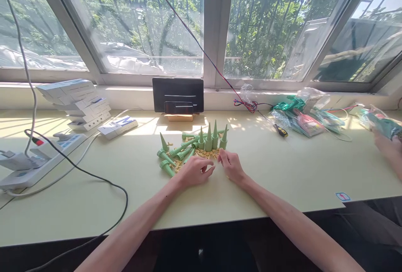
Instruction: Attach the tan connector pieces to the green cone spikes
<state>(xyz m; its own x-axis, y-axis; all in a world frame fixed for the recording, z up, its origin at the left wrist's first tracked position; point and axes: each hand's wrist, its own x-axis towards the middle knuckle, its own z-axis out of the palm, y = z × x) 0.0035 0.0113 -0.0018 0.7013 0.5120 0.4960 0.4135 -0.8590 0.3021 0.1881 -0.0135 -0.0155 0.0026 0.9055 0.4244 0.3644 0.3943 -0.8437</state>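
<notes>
Pinched together at the fingertips, a bare right hand (232, 166) hovers or rests just before the rightmost of several upright, tapering green plastic cones (208, 141); whether it holds or touches anything cannot be told. Opposite, a bare left hand (195, 171) curls beside the heap, thumb and forefinger slightly apart. Around the upright pieces, near the middle of a pale yellow-green tabletop (282, 167), more green plastic cones with ribbed collars (167, 167) lie on their sides, with small tan peg-like pieces (204, 154) scattered among them. Behind, close to the tabletop's far edge, a black rectangular screen (178, 88) and a smaller dark device (179, 108) lean on a light-brown stand (180, 118). Toward the far left corner rises an uneven stack of white cardboard boxes (80, 104), with a single white box (118, 127) lying nearer the heap; a white power strip (70, 149) and a black cable (105, 179) occupy the left side. Along the far edge at right, a black-and-yellow screwdriver (281, 131) lies by clear and coloured plastic packets (309, 123), while a co-worker's hand (387, 148) reaches in at the right. A small blue-bordered sticker (342, 196) marks the near edge.
</notes>
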